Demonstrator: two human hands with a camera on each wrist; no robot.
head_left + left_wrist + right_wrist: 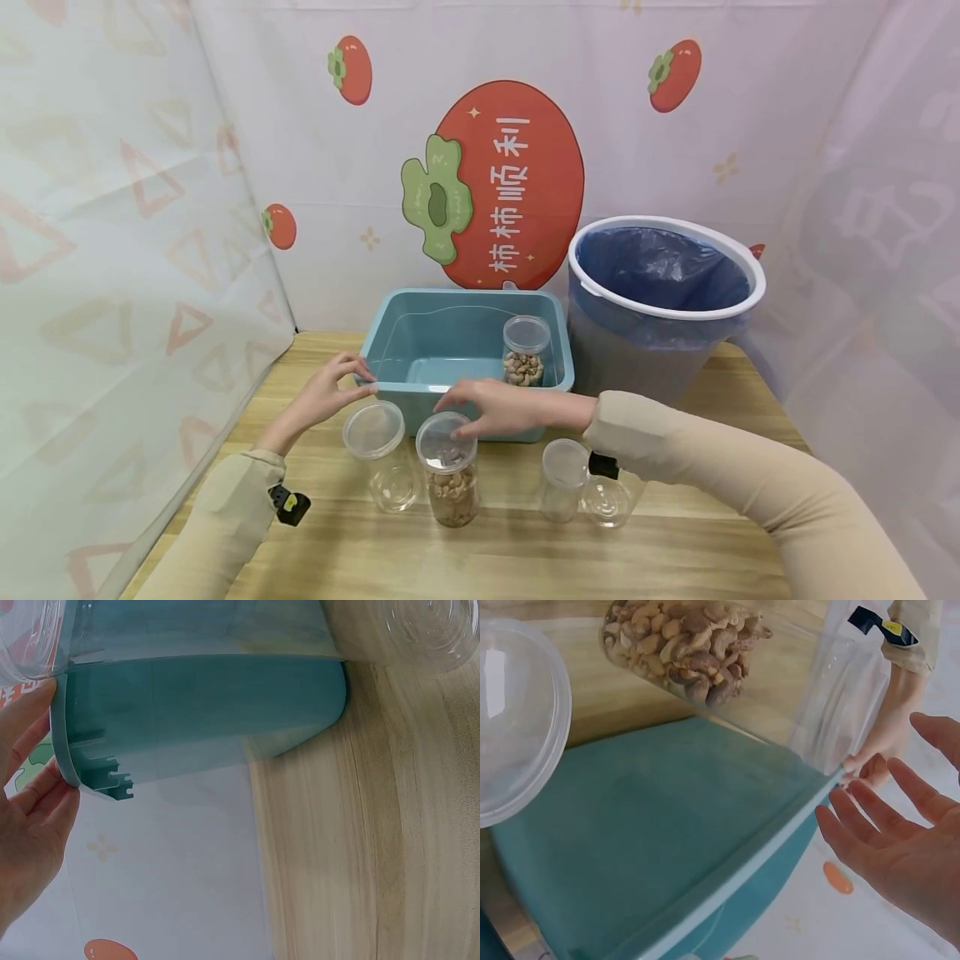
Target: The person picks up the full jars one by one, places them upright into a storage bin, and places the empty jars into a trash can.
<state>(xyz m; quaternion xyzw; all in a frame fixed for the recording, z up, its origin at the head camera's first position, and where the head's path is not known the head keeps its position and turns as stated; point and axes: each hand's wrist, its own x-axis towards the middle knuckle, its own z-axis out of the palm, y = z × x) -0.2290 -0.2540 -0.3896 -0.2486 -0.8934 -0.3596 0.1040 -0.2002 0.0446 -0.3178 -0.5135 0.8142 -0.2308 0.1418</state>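
Observation:
At the near left corner of a blue plastic basin (pixel 450 387), my left hand (pixel 327 393) holds the rim between thumb and fingers. The left wrist view shows the left hand (pixel 34 817) at that rim. My right hand (pixel 498 407) hovers over a clear lidded jar of cashews (pixel 453 492), thumb above the lid. In the right wrist view, the right hand (pixel 900 825) has its fingers spread, apart from the cashew jar (pixel 705 652). Inside the basin at the right stands another lidded jar of cashews (pixel 523 354).
An empty-looking clear jar (pixel 386 458) stands left of the cashew jar. A smaller clear jar (pixel 562 483) and another clear container (pixel 609 502) stand under my right forearm. A blue-lined bin (pixel 645 350) stands right of the basin, on the wooden table (pixel 517 558).

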